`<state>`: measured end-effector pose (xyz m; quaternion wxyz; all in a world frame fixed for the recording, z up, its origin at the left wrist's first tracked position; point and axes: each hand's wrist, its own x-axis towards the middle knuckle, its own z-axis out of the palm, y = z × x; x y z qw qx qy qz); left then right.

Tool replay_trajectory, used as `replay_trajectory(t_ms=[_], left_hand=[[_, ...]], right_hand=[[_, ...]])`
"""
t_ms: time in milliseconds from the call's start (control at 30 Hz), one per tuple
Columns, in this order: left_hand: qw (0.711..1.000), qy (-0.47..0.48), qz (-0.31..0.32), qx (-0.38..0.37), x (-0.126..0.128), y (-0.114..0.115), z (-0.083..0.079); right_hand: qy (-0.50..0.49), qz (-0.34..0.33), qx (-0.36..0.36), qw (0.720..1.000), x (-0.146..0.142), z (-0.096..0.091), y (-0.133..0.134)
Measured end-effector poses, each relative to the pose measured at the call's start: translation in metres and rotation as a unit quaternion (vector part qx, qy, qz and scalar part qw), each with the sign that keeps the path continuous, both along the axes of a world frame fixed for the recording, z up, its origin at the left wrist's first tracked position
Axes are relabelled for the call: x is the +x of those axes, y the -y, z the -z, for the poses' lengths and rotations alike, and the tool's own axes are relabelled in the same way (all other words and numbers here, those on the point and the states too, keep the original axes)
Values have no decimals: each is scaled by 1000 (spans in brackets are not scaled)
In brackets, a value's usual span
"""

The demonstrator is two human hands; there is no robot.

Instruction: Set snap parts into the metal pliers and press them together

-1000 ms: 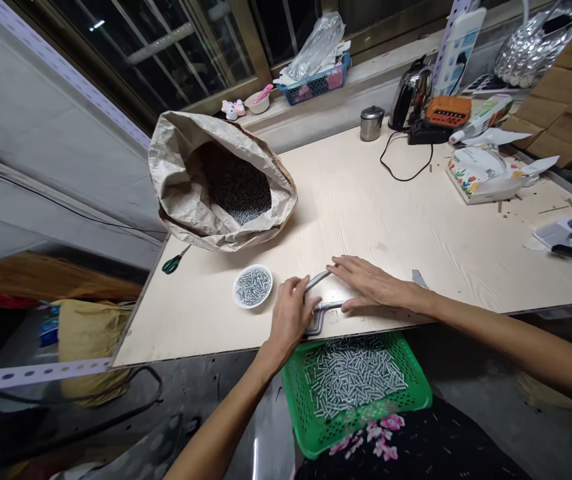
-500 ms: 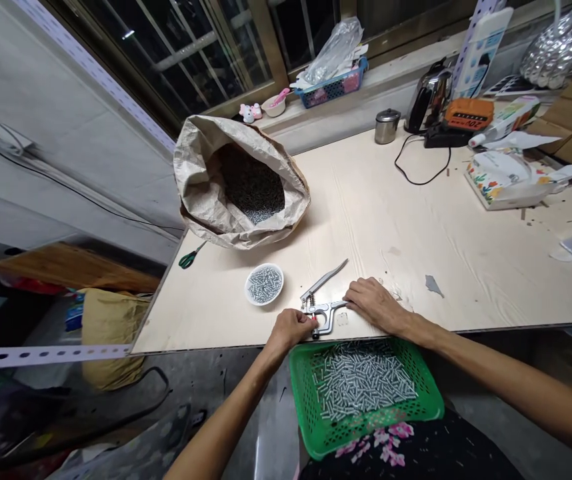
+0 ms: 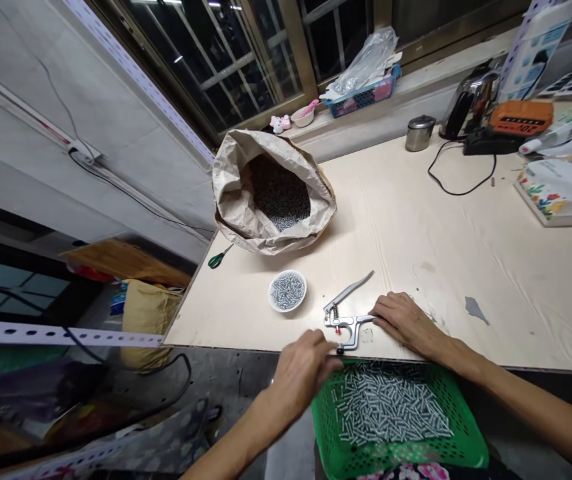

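Metal snap pliers [image 3: 357,328] lie on the table near its front edge, handles spread, with a spring and a red tip at the jaw. My right hand [image 3: 409,325] rests on the table, its fingertips closed on the end of the lower handle. My left hand [image 3: 303,367] hovers at the table edge, beside the black end of the jaw. Its index finger and thumb look apart, slightly blurred, with nothing visible between them. Below the edge, a green basket [image 3: 327,427] holds many small ridged metal pieces [image 3: 391,407]. A white bowl [image 3: 271,300] of similar small metal pieces stands behind my left hand.
A large paper sack [image 3: 226,220] of dark metal pieces stands at the back left. Green-handled scissors [image 3: 217,259] lie by the left edge. A metal canister [image 3: 420,135], a kettle [image 3: 466,103], an orange battery [image 3: 521,117] and a tissue pack [image 3: 561,190] occupy the back right.
My left hand has drawn back from the red tip of the pliers toward the basket, and its fingers have parted. My right hand stays at the handle. The whole view has shifted.
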<state>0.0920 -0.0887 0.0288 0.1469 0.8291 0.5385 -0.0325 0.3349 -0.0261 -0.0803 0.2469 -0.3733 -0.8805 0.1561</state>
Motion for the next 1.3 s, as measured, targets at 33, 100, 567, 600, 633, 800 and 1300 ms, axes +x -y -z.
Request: replay_trajectory(t_ms=[33, 100, 567, 600, 633, 800, 1300], left_hand=[[998, -21, -42, 33, -7, -9, -1], [982, -83, -132, 102, -26, -34, 1], [970, -196, -90, 113, -72, -91, 33], [971, -184, -96, 122, -74, -90, 34], [971, -165, -106, 135, -76, -90, 35], [962, 58, -193, 185, -77, -82, 31], [784, 414, -416, -201, 5, -22, 73]], right_hand=[[-2, 0, 2, 1000, 0, 2, 0], [-9, 2, 7, 1000, 0, 5, 0], [-10, 6, 30, 999, -2, 8, -1], [-8, 6, 32, 999, -3, 8, -1], [-6, 6, 33, 999, -3, 7, -1], [1, 5, 27, 1000, -3, 7, -2], [26, 8, 29, 999, -2, 3, -3]])
